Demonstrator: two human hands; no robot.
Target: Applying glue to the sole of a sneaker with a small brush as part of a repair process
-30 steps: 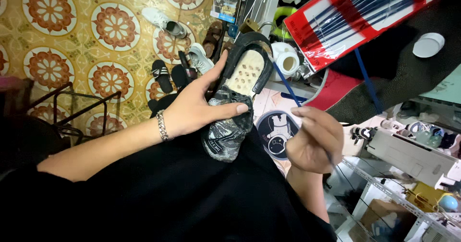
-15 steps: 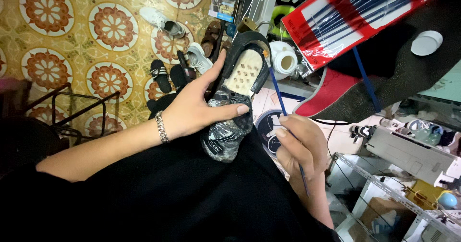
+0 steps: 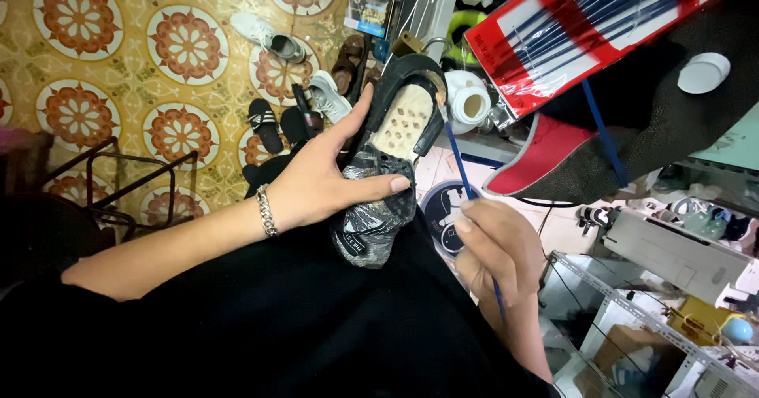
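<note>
Holding the black shoe [image 3: 387,169] sole-up over the lap, left hand [image 3: 320,181] wraps its middle, grip pressed on it, thumb across the upper. Just right of the shoe, right hand [image 3: 494,252] pinches a thin blue brush [image 3: 462,173]. Since a second ago the brush tip has come up to the shoe's heel rim, so glue application looks underway. White glue pot [image 3: 466,101] sits just right of the heel.

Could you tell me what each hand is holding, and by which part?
Left hand grips the shoe around its middle, sole up. Right hand holds a thin blue brush by its lower handle.
</note>
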